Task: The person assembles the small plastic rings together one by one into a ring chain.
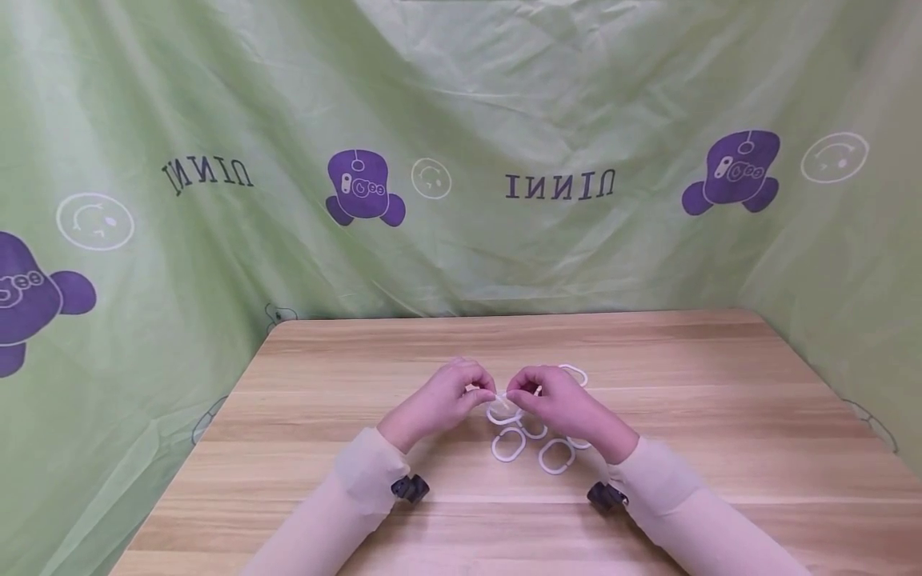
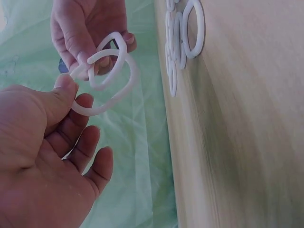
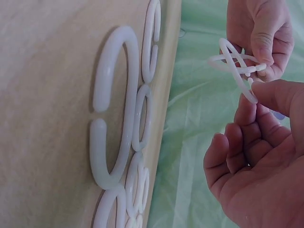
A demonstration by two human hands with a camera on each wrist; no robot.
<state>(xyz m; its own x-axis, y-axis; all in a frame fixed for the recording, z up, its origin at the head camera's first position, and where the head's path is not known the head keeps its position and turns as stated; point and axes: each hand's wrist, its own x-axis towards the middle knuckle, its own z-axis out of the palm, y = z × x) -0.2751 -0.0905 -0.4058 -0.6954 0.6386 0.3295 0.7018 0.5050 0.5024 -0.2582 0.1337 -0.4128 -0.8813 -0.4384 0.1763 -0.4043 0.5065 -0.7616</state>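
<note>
In the head view, the left hand [image 1: 441,402] and the right hand [image 1: 560,406] meet fingertips to fingertips just above a wooden table [image 1: 252,448], each with thumb and index finger together in a pinch. White rings lie below and around the right hand, among them a near-left ring [image 1: 494,445] and a ring [image 1: 557,470] to its right. A green curtain [image 1: 461,264] with purple figures hangs behind the table.

In the left wrist view, the left hand pinches one split ring [image 2: 128,89] between thumb and index finger, its other fingers loosely bent. The right hand, beyond, grips a second ring [image 2: 123,47]. The two held rings cross each other in the air; whether they are linked cannot be told.

In the right wrist view, the right hand pinches its ring by one end, the remaining fingers half curled. On the tabletop, a large split ring [image 3: 131,95] shows its gap, with smaller-looking rings just beside it.
</note>
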